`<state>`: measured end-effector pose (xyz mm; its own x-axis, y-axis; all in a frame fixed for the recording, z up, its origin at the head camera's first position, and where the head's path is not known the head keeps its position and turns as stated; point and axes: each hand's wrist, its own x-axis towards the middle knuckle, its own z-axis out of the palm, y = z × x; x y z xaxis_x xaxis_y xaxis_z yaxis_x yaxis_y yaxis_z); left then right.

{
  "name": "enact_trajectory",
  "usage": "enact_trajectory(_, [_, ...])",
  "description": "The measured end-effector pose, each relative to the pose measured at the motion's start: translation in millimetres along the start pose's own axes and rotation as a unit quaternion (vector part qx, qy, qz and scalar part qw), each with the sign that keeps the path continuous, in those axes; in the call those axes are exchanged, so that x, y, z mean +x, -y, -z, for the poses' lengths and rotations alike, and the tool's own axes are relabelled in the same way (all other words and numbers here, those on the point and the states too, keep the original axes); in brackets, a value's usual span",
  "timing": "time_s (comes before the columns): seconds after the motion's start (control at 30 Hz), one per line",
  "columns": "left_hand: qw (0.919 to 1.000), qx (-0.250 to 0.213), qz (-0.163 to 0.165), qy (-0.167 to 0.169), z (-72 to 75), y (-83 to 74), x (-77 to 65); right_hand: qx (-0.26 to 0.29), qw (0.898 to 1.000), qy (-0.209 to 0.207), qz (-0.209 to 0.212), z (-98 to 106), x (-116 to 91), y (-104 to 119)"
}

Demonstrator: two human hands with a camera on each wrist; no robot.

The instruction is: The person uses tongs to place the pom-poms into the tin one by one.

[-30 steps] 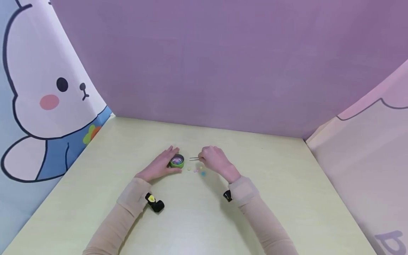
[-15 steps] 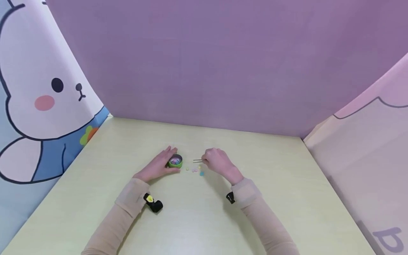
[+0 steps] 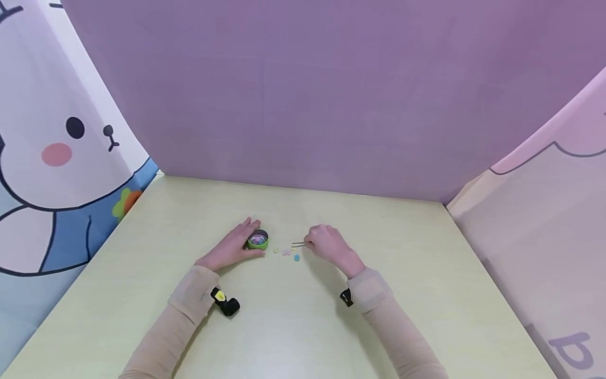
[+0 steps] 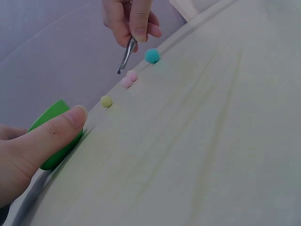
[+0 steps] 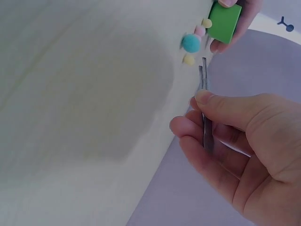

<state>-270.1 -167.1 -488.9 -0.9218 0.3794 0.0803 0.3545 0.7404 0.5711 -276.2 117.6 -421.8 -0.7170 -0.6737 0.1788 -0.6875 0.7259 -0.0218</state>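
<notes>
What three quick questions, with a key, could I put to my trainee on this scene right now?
1. Multiple choice: while the left hand holds the green container, what does the right hand grip? A) a spoon; B) tweezers; C) a marker.
2. True or false: the largest loose pom-pom is yellow.
3. Count: how many pink pom-poms lie loose on the table?

Key: 1. B, tweezers. 2. False; the blue pom-pom is the largest. 3. Two.
</notes>
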Motion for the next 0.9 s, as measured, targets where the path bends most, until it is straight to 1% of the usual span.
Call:
enact_trajectory(0.2, [1.0, -0.003, 0.004, 0.0, 0.3, 2.0, 0.6, 0.001, 1.0, 0.004, -0.004, -3.3, -1.4, -2.1])
enact_trajectory(0.4, [1.0, -0.001, -0.004, -0.003, 0.2, 0.5, 0.7, 0.003, 1.0, 0.003, -0.003, -5.1, -3.1, -3.2])
enact_trajectory(0.7, [1.0, -0.003, -0.005, -0.006, -0.6, -0.9, 1.0, -0.002, 1.0, -0.01, 0.009, -8.2, -4.5, -5.2])
enact_trajectory(0.9, [0.9999, -0.002, -0.01, -0.006, -1.5, -1.5, 0.8, 0.003, 1.0, -0.007, 0.008, -9.0, -5.2, -5.4])
